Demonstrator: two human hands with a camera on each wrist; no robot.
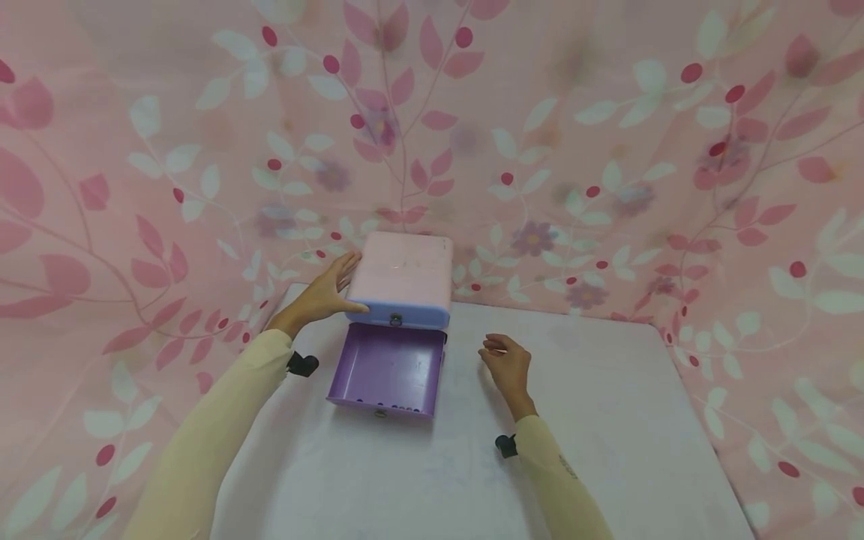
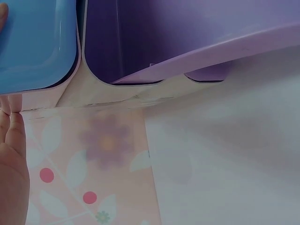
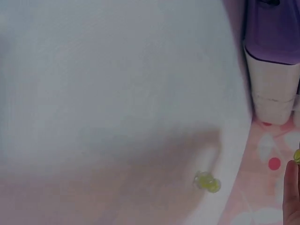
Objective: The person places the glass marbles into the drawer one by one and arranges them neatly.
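A small chest of drawers with a pink top stands at the back of the table. Its blue upper drawer is pushed in, while the purple lower drawer is pulled far out and shows a bare floor. My left hand rests on the chest's left side, fingers along the wall and thumb at the blue front. Right of the chest, over the table, my right hand pinches a small yellow-green thing, mostly out of frame. A similar see-through yellow-green thing shows against the white tabletop in the right wrist view.
The white tabletop reaches back to a pink floral cloth that hangs behind and at both sides. A round metal knob sits on the blue front, another knob on the purple drawer's front.
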